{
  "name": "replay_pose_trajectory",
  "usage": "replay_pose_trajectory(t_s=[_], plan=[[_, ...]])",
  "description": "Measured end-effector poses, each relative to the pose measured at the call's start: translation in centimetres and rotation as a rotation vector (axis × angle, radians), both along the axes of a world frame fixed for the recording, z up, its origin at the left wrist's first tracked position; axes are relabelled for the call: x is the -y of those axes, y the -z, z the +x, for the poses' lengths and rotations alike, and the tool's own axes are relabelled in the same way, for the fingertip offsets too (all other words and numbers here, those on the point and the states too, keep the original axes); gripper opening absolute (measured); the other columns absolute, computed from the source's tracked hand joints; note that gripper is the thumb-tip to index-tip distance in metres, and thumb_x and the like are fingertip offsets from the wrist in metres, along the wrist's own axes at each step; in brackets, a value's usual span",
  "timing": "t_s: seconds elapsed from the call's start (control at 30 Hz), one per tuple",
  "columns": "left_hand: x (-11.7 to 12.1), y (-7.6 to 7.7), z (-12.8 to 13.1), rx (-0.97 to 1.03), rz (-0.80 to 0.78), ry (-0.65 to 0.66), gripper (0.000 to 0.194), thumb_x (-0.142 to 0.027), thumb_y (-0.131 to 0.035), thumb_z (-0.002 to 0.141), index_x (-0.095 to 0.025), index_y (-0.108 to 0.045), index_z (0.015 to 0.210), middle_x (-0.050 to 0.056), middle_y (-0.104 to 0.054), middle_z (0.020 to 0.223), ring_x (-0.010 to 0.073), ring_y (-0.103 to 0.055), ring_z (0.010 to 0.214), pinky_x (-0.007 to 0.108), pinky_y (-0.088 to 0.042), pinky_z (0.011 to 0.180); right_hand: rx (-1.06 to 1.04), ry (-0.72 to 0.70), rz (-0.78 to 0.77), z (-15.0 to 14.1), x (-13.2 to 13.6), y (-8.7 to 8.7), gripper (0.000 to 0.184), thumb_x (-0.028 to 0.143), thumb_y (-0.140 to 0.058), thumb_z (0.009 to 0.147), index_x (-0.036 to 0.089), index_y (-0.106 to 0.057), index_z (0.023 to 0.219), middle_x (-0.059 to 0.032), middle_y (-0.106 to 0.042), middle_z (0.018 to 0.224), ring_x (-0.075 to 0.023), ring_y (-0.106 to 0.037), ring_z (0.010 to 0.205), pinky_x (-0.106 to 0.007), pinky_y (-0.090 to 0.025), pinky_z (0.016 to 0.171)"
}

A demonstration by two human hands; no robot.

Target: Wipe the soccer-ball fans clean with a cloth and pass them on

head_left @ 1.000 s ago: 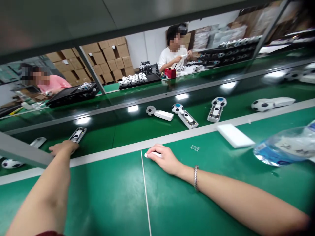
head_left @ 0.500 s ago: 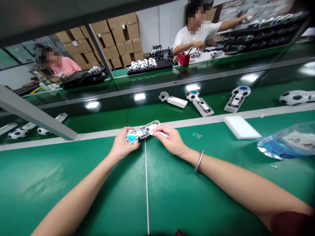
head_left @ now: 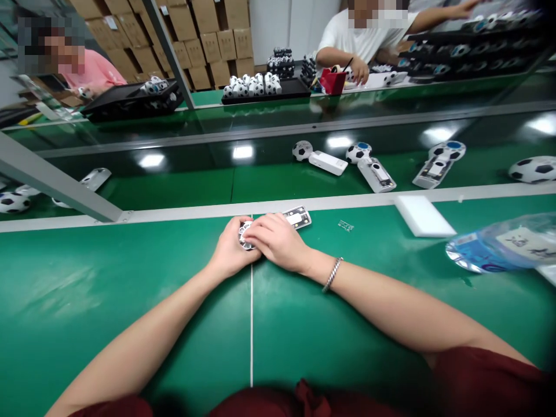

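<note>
A small handheld fan (head_left: 299, 218) with a soccer-ball-patterned head lies between my hands, near the bench's far edge. Its handle is uncovered and points right, showing a circuit board with a white piece on it. My left hand (head_left: 231, 248) is closed round the round head, thumb below and fingers behind. From the right, my right hand (head_left: 280, 243) reaches over the fan, its closed fingertips on the slotted face of the head. The fingers cover much of that face, so I cannot tell whether the blue disc is still there.
On the belt beyond the bench lie a closed fan (head_left: 328, 162) and two open ones (head_left: 377, 175) (head_left: 432, 172). A white block (head_left: 424, 216) and a clear-and-blue plastic bag (head_left: 499, 246) sit to the right. A metal post (head_left: 56, 176) slants at left. Two people work across the belt.
My right hand has moved left from the handle to the face of the fan head. The white piece it held now lies on the handle. The blue disc is out of sight.
</note>
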State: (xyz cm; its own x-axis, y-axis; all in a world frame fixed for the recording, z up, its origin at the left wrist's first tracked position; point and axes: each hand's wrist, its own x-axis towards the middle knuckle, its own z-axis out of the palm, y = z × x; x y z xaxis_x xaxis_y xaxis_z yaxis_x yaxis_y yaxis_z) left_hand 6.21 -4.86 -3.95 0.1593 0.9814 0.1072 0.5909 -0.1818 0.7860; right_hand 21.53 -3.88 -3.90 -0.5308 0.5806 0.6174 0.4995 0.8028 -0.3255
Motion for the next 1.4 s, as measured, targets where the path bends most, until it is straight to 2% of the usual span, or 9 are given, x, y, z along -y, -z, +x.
replay_pose_trajectory(t_s=[0.37,0.67,0.73,0.83,0.97,1.1,1.17,1.23,1.4], plan=[[-0.1,0.3,0.0,-0.003,0.014,-0.011,0.053,-0.023,-0.066,0.052,-0.019,-0.044,0.1,0.003,-0.056,0.097,0.0191,-0.057,0.087,0.032,-0.046,0.076,-0.004,0.015,-0.034,0.2,0.3,0.0,0.016,0.025,-0.048,0.088,0.02,-0.063,0.085,-0.004,-0.065,0.086,-0.0171,-0.053,0.082,-0.034,-0.035,0.074],[-0.3,0.2,-0.7,-0.052,0.07,-0.03,0.055,-0.023,-0.068,0.053,-0.019,-0.046,0.103,0.005,-0.052,0.105,0.02,-0.054,0.093,0.033,-0.045,0.081,-0.528,0.165,-0.315,2.1,-1.2,-0.7,0.01,0.026,-0.056,0.083,0.02,-0.063,0.082,-0.0017,-0.063,0.082,-0.0136,-0.058,0.08,-0.028,-0.046,0.075],[-1.9,-0.1,-1.5,0.006,0.053,-0.02,0.055,-0.022,-0.068,0.055,-0.018,-0.045,0.105,0.005,-0.053,0.103,0.0188,-0.056,0.09,0.032,-0.046,0.078,-0.541,0.177,-0.334,2.4,-1.4,-0.7,0.009,0.025,-0.057,0.082,0.02,-0.064,0.081,-0.0017,-0.062,0.08,-0.0136,-0.058,0.078,-0.027,-0.046,0.074],[-6.2,-1.0,-2.0,0.074,0.052,0.073,0.058,-0.018,-0.065,0.056,-0.017,-0.043,0.109,0.005,-0.057,0.1,0.0166,-0.058,0.083,0.029,-0.048,0.074,-0.537,0.167,-0.354,2.3,-1.6,-0.5,0.01,0.025,-0.057,0.082,0.019,-0.064,0.081,-0.0023,-0.063,0.081,-0.0144,-0.058,0.079,-0.029,-0.046,0.076],[-13.2,-2.1,0.0,-0.134,0.201,0.219,0.063,-0.011,-0.06,0.058,-0.013,-0.043,0.118,0.01,-0.055,0.115,0.0195,-0.056,0.1,0.03,-0.045,0.087,-0.512,0.144,-0.361,2.2,-1.8,0.2,0.012,0.028,-0.056,0.082,0.02,-0.064,0.082,-0.0028,-0.065,0.084,-0.0162,-0.059,0.083,-0.03,-0.044,0.08],[-17.5,-1.8,2.5,-0.287,0.205,0.212,0.065,-0.009,-0.063,0.056,-0.015,-0.047,0.12,0.008,-0.053,0.124,0.0195,-0.051,0.111,0.027,-0.041,0.094,-0.492,0.159,-0.383,2.7,-2.0,1.0,0.014,0.03,-0.055,0.083,0.019,-0.064,0.081,-0.0034,-0.065,0.084,-0.0162,-0.059,0.082,-0.03,-0.044,0.079],[-18.2,-1.7,1.8,-0.352,0.186,0.126,0.071,-0.014,-0.068,0.054,-0.017,-0.047,0.121,0.007,-0.051,0.127,0.0213,-0.047,0.116,0.028,-0.037,0.098,-0.481,0.164,-0.4,3.1,-2.2,1.3,0.015,0.031,-0.054,0.083,0.019,-0.064,0.081,-0.0039,-0.064,0.085,-0.0165,-0.059,0.082,-0.03,-0.044,0.079],[-18.1,-2.0,-0.9,-0.418,0.166,-0.059,0.074,-0.02,-0.071,0.055,-0.016,-0.044,0.124,0.01,-0.047,0.131,0.0252,-0.04,0.122,0.033,-0.032,0.103,-0.485,0.181,-0.434,3.4,-2.6,1.5,0.016,0.031,-0.054,0.082,0.019,-0.065,0.081,-0.004,-0.064,0.084,-0.0168,-0.058,0.082,-0.03,-0.043,0.079],[-15.5,-5.0,-12.4,-0.55,0.02,-0.761,0.076,-0.028,-0.068,0.061,-0.004,-0.033,0.124,0.026,-0.025,0.138,0.0458,-0.018,0.128,0.058,-0.021,0.098,-0.589,0.251,-0.62,3.6,-4.1,2.0,0.018,0.034,-0.056,0.078,0.017,-0.064,0.08,-0.005,-0.064,0.083,-0.0181,-0.058,0.082,-0.033,-0.043,0.08]])
